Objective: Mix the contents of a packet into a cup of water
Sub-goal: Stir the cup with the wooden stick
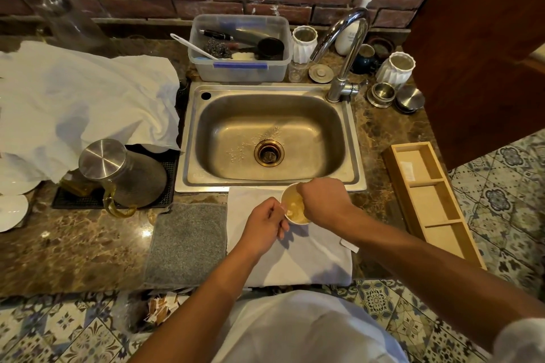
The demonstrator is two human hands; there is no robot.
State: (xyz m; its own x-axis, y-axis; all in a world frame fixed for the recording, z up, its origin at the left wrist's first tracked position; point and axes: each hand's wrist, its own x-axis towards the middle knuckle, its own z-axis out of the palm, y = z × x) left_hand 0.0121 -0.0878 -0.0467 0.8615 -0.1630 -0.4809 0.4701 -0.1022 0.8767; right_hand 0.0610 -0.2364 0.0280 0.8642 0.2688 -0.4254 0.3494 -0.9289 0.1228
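Observation:
A small white cup [295, 206] of yellowish liquid stands on a white cloth [295, 259] at the counter's front edge, just below the sink. My left hand [263, 222] is beside the cup's left rim, fingers curled, pinching a thin pale stirrer [290, 212] whose end dips into the liquid. My right hand [323, 200] is curled over the cup's right side and rim; its fingers are hidden. A small white scrap [349, 245], perhaps the torn packet, lies on the cloth under my right forearm.
A steel sink [267, 135] with a tap [343, 47] lies behind the cup. A grey mat [187, 244] is to the left, a lidded glass jug [124, 174] further left, and a wooden divided tray [433, 200] to the right. Jars and a plastic tub [240, 48] line the brick wall.

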